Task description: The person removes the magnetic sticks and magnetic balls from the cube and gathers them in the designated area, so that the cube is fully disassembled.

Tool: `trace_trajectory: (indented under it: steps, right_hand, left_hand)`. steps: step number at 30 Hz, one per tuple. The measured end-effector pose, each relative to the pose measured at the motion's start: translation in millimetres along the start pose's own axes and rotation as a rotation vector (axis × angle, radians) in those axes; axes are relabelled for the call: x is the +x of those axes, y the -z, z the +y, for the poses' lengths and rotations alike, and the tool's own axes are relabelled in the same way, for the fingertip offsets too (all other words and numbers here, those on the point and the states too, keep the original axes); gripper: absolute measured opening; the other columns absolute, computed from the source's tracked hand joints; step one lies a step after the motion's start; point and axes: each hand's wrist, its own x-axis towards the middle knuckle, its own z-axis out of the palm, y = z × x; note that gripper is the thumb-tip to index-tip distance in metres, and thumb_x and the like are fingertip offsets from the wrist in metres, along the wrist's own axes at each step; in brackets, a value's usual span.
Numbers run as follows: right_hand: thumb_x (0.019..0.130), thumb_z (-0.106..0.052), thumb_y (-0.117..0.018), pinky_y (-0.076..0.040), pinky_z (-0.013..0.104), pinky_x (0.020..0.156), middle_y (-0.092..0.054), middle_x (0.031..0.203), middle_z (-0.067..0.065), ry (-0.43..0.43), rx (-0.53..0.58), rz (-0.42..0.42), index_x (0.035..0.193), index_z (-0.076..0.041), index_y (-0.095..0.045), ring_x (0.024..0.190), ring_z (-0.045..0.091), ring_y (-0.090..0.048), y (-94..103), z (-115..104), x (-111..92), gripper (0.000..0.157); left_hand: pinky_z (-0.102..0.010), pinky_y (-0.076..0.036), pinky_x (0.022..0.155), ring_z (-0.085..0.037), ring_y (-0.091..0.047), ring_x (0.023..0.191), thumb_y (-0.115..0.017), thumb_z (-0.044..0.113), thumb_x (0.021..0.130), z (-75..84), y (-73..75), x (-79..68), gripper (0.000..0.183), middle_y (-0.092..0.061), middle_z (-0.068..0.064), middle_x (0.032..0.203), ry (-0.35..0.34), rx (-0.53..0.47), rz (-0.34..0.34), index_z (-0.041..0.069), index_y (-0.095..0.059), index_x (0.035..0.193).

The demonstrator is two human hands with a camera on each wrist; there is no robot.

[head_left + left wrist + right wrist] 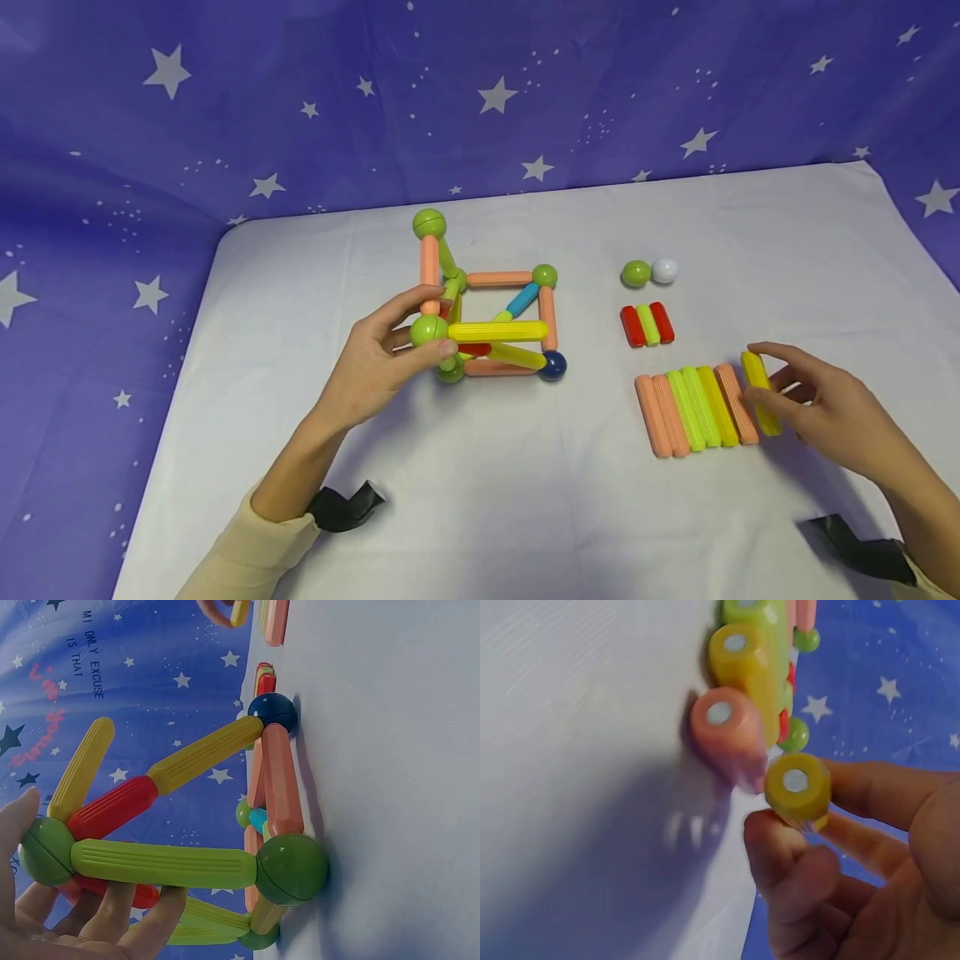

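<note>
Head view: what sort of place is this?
Probably an indoor tabletop set up for play or filming, though the wider room isn't shown. Signs: a white-covered table, a star-printed backdrop behind it, and a toy rod-and-ball frame.

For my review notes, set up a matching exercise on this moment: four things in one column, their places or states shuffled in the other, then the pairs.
Things
1. Left hand
2. Right hand
3. Dark blue ball
4. White ball

Places or states
A. Beside a loose green ball
B. Holding a yellow stick
C. Joined to peach sticks
D. Gripping the stick-and-ball structure

Pairs: 1-D, 2-B, 3-C, 4-A
</note>
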Motion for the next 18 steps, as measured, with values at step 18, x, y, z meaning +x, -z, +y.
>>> trace_trajectory:
  steps: [18]
  right_hand:
    - [0.100,-0.027,-0.060,-0.046,0.029,0.050,-0.061,0.105,0.022,-0.044,-0.038,-0.148,0.145,0.002,-0.040,0.063,0.018,-0.053,-2.4,8.0,-1.0,0.057]
  left_hand:
    - [-0.031,-0.056,0.081,-0.028,-0.064,0.107,-0.071,0.000,0.088,-1.3,0.0,0.6,0.059,-0.046,-0.016,0.143,-0.014,-0.027,-0.003,0.006,-0.050,0.142]
